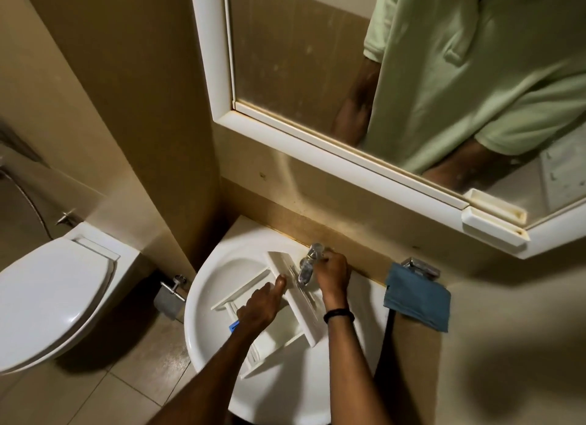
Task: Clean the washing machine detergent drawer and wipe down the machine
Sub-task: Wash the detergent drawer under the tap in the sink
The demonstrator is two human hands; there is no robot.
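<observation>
Here the white detergent drawer [287,301] lies tilted in the round white sink [203,316], its front panel up toward the chrome faucet [307,267]. The left hand [260,307] rests on the drawer, thumb against the panel, fingers curled around something with a blue end [234,325] (too hidden to name). The right hand [333,270] is closed on the faucet handle. A blue cloth [418,297] hangs just right of the sink; a toilet [54,291] stands well left.
</observation>
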